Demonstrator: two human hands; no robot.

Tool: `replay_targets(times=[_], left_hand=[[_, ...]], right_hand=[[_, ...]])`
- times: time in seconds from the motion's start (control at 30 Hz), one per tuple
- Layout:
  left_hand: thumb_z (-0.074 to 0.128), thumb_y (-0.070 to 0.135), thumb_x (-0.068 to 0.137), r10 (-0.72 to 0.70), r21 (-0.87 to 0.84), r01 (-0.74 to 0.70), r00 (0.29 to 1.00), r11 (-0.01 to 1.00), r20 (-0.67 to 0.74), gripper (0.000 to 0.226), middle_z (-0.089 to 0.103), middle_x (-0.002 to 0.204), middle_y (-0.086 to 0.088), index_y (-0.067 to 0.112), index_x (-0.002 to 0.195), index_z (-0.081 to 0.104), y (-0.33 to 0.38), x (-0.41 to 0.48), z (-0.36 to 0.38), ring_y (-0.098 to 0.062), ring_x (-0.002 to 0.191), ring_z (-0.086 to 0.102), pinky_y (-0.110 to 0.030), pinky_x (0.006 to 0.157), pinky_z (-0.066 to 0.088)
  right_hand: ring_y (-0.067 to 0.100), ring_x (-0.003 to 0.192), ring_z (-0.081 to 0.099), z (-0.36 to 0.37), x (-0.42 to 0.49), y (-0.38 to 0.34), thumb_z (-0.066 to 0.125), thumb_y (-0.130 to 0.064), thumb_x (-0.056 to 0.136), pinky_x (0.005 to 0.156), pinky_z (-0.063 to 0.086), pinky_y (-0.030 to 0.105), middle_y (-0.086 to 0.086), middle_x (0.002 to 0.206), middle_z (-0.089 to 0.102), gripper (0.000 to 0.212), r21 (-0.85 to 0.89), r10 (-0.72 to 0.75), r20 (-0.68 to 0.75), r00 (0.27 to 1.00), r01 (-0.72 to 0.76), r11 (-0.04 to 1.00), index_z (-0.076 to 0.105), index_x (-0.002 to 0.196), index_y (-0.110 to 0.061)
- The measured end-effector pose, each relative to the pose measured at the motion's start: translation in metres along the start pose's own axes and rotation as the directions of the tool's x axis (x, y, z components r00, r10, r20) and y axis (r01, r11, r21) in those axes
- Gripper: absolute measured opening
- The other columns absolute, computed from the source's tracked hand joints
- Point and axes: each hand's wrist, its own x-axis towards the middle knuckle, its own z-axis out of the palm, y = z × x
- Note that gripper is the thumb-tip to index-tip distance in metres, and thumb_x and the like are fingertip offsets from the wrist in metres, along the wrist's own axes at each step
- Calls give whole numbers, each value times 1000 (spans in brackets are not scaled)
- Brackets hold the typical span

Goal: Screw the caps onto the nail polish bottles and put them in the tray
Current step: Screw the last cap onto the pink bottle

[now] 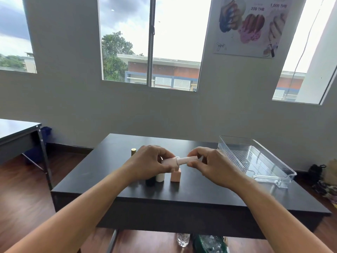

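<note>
Above the middle of the dark table (200,194), my left hand (148,159) grips a pale pink nail polish bottle (168,162) lying sideways. My right hand (207,161) pinches its long pale cap (187,159), which meets the bottle's neck. Below them stand a pink square bottle (176,176), a white bottle (160,177) and a black one (150,181), partly hidden by my left hand. A gold cap (133,152) stands further back on the left. The clear plastic tray (284,179) sits at the table's right end with nothing in it.
A second dark table (16,134) stands to the left. Under my table are a water bottle (182,239) and a green bag (209,243). Bags (326,179) lie on the wooden floor at the right. The wall with windows is right behind the table.
</note>
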Motion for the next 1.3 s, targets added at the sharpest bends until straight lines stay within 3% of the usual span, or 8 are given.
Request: replay_targets(times=[0.07,0.17,0.37,0.63,0.87,1.03,1.17,1.3], left_hand=[[63,64,52,3,22,-3,1000,1000,-7,39,63,82,37,56,89,70,-1,0,0,9,78,58,-10,64,41],[70,56,63,20,97,-19,1000,995,-13,56,62,84,30,40,116,69,-1,0,0,14,80,55,-6,67,36],[68,30,87,141,281,-122,989,952,-48,25,58,96,18,34,111,69,7,-5,4,-6,84,58,-23,72,45],[67,21,88,285,443,-200,949,874,-133,29,64,109,-4,20,117,66,7,-13,18,-25,102,61,-39,78,55],[70,20,87,339,542,-215,931,812,-139,30,66,106,-7,14,116,66,7,-15,22,-28,99,63,-45,73,59],[85,27,69,390,624,-199,902,756,-185,32,72,85,0,20,98,74,7,-14,14,-26,80,67,-36,55,54],[75,35,79,308,533,-154,927,832,-214,27,72,93,4,26,104,72,1,-11,8,-22,92,62,-35,79,50],[71,41,75,31,222,15,979,975,-201,24,69,87,17,37,98,69,-3,-12,5,-4,87,61,-24,74,49]], right_hand=[[2,73,56,2,-1,-1,67,-37,87,67,38,12,-33,80,59,20,-41,-25,-1,1000,25,999,68,107,-34],[5,80,58,3,-2,-6,59,-37,93,74,45,23,-19,96,66,21,-117,-68,9,998,68,991,68,111,-30],[17,90,62,4,-4,-11,50,-39,98,77,48,32,-7,105,69,26,-198,-73,8,997,73,977,66,112,-25],[11,66,53,11,1,-5,55,-33,95,60,37,25,-9,72,60,18,-113,9,8,1000,-8,994,71,98,-23],[4,49,45,14,7,-1,61,-31,92,49,35,19,-7,55,53,13,13,92,36,995,-92,996,74,90,-26],[4,50,46,13,12,-3,63,-34,91,47,33,14,-8,55,55,13,39,74,17,997,-74,996,75,89,-28],[3,48,44,16,16,-6,68,-32,88,46,36,14,-12,51,49,8,158,61,-37,997,-55,986,74,87,-26],[5,48,51,13,20,-7,78,-24,81,45,47,24,-2,62,54,32,466,130,-21,991,-105,878,67,110,-20]])
